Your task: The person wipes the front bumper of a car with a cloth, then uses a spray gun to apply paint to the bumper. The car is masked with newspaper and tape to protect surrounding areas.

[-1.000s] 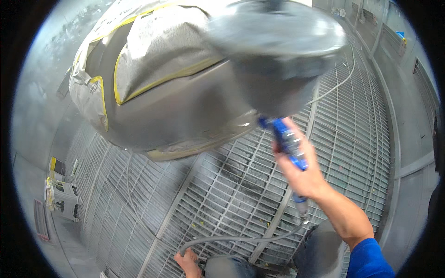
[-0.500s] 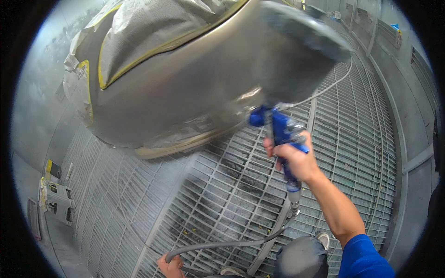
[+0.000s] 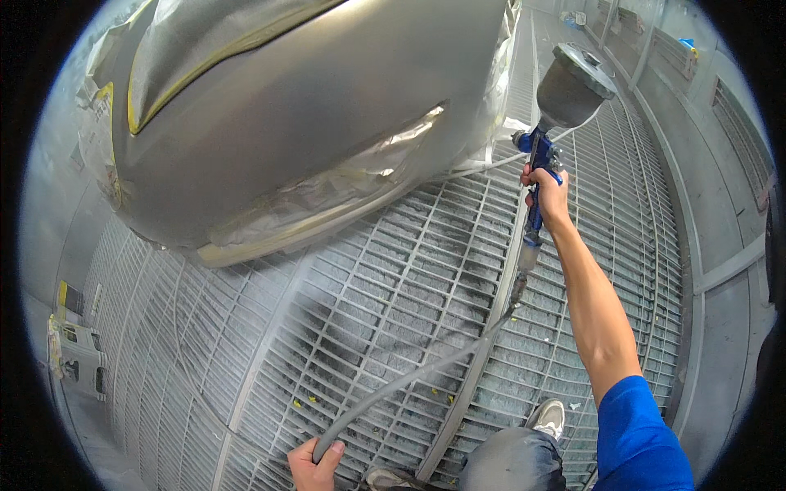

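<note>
My right hand [image 3: 550, 195], arm stretched forward, is closed around the handle of a blue paint spray gun [image 3: 535, 151]. On top of the gun sits a grey paint cup [image 3: 571, 92] with a lid, tilted to the right. A grey air hose [image 3: 409, 373] runs from the base of the handle down to my left hand [image 3: 313, 466], whose fingers wrap round it at the lower edge. Left of the gun is a car bumper [image 3: 319, 123] in metallic grey, apart from the gun. Whether paint is coming out cannot be made out.
Masking sheets [image 3: 209, 41] with yellow tape cover the area above the bumper. A metal grating [image 3: 385, 286] forms the floor, with another thin hose [image 3: 184, 360] lying at left. Booth walls [image 3: 700, 164] stand on both sides. My shoe [image 3: 547, 417] rests on the grating.
My right hand has carried the spray gun farther away and slightly right, straightening the arm. The hose is drawn straighter. My left hand keeps its hold, and the bumper appears shifted left.
</note>
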{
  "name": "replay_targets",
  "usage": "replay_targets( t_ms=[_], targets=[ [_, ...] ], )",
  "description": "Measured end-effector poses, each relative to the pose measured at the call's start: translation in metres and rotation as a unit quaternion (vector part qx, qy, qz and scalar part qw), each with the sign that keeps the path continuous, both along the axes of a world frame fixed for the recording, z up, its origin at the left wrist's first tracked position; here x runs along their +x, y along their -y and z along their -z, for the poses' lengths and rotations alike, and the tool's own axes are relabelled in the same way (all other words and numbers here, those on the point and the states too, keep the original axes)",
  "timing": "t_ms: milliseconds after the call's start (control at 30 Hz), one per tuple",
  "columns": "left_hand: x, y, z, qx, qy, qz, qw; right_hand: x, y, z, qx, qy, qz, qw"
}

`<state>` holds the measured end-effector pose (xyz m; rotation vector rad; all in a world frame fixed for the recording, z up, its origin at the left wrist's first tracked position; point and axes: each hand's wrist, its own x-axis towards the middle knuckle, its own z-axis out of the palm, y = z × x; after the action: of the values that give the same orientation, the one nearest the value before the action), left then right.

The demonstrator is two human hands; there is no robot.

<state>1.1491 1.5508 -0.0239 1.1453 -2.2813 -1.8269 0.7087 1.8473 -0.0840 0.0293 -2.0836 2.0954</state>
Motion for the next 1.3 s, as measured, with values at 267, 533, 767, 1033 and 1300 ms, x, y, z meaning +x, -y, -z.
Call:
replay_targets(
  t_ms=[267,533,767,1033,1300],
  targets=[
    [0.013,0.01,0.011,0.034,0.017,-0.051,0.998,0.097,0.058,0.025,-0.012,0.041,-0.169,0.985],
    [0.026,0.019,0.02,-0.032,0.023,-0.064,0.997,0.151,0.138,0.049,-0.081,0.117,-0.417,0.898],
    [0.033,0.017,0.02,-0.025,0.057,-0.052,0.997,0.06,0.075,0.094,-0.186,-0.003,-0.043,0.982],
    [0.047,0.035,0.04,-0.074,-0.019,-0.048,0.996,0.037,0.072,0.138,-0.167,0.094,0.039,0.981],
    [0.03,0.045,0.021,0.065,-0.046,-0.134,0.988,0.198,0.156,0.086,-0.17,0.184,-0.325,0.912]
  ],
)
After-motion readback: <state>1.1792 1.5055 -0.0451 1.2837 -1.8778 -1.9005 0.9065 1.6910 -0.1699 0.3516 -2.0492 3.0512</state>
